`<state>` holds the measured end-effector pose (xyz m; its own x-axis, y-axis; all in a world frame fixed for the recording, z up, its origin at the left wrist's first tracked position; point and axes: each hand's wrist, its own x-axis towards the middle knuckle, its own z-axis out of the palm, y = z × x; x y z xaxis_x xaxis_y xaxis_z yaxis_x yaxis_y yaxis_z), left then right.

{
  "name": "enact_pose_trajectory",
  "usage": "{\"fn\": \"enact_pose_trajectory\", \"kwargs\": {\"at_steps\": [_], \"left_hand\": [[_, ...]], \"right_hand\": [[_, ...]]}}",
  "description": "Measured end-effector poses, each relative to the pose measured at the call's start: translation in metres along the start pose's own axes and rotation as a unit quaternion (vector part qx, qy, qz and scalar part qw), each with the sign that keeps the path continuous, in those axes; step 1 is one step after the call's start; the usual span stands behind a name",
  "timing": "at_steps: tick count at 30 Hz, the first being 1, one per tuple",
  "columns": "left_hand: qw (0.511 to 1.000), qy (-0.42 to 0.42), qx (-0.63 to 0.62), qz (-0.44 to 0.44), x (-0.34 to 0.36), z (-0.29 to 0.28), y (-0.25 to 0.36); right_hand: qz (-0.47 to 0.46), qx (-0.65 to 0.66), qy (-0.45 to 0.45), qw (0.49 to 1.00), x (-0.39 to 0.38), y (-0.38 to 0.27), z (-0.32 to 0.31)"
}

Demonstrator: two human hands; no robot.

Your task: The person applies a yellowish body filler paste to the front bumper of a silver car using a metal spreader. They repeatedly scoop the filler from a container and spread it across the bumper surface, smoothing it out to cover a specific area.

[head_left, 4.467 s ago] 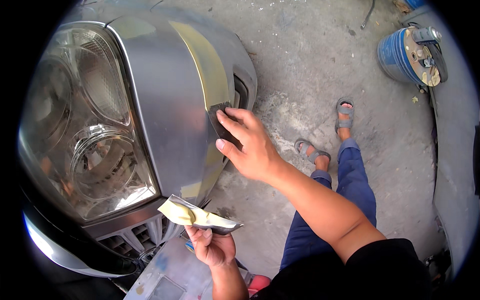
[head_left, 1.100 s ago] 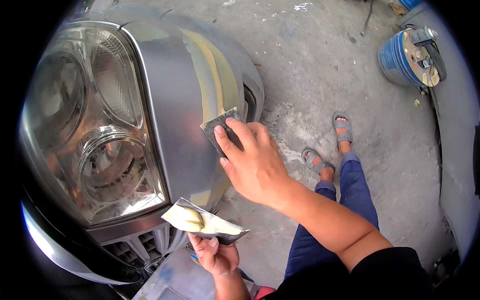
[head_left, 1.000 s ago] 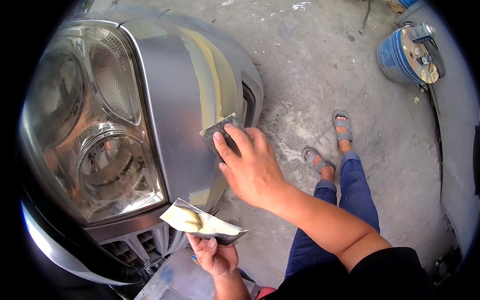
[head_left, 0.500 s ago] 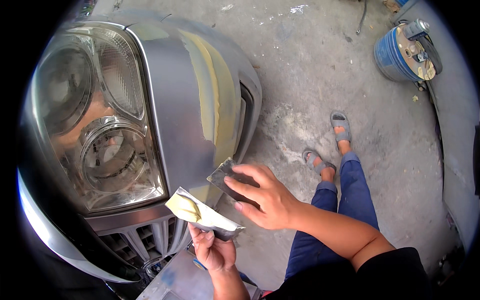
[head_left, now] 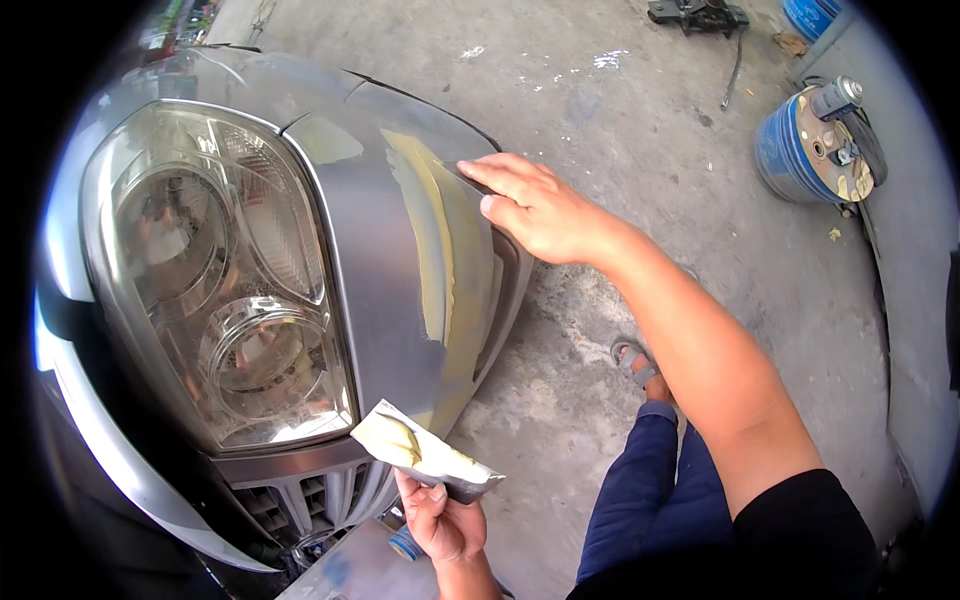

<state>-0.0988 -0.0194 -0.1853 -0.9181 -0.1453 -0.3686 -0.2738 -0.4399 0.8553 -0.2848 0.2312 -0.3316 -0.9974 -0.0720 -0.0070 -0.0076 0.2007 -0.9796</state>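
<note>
My left hand (head_left: 447,525) grips the lower end of a flat putty board (head_left: 478,478), with a lump of yellow body filler (head_left: 388,440) on its face. The board is tilted below the front corner of a grey car bumper (head_left: 390,300). A long, uneven strip of yellow filler (head_left: 432,265) runs down that corner. Beside the strip's upper end, my right hand (head_left: 550,215) is closed on a thin dark putty spreader (head_left: 474,184). Most of the spreader hides behind the fingers; its edge appears to meet the bumper.
A clear headlight (head_left: 265,350) sits left of the filler, above the grille (head_left: 310,500). On the right, a blue bucket (head_left: 780,160) carries a spray can (head_left: 836,97). A dark metal device (head_left: 700,14) lies on the concrete floor behind. My sandalled foot (head_left: 638,362) stands near the bumper.
My right hand has moved from beside the board up and away to the top of the filler strip, taking the spreader along. The left hand still holds the board. The view has shifted slightly.
</note>
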Motion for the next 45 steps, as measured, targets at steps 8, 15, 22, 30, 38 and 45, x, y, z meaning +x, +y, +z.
{"fn": "enact_pose_trajectory", "kwargs": {"at_steps": [8,15,22,30,38,45], "left_hand": [[1.000,0.012,-0.024,0.014,-0.002,0.008,-0.002],[0.999,0.007,-0.033,0.017,-0.002,0.000,-0.005],[0.999,-0.025,-0.019,0.013,-0.008,-0.012,-0.003],[0.999,-0.012,-0.016,0.025,-0.012,-0.018,0.000],[1.000,0.004,-0.019,0.017,-0.006,0.006,-0.006],[0.999,0.038,-0.012,0.035,0.003,0.038,-0.008]], "right_hand": [[-0.011,-0.027,-0.047,0.998,0.016,-0.043,0.004],[-0.030,-0.113,0.063,0.991,-0.075,-0.074,0.071],[-0.022,-0.174,0.105,0.979,-0.127,-0.061,0.147],[-0.040,-0.081,0.101,0.991,-0.136,-0.054,0.101],[0.034,0.064,-0.025,0.997,0.029,0.022,-0.007],[0.033,0.071,-0.145,0.986,0.114,0.004,-0.027]]}}
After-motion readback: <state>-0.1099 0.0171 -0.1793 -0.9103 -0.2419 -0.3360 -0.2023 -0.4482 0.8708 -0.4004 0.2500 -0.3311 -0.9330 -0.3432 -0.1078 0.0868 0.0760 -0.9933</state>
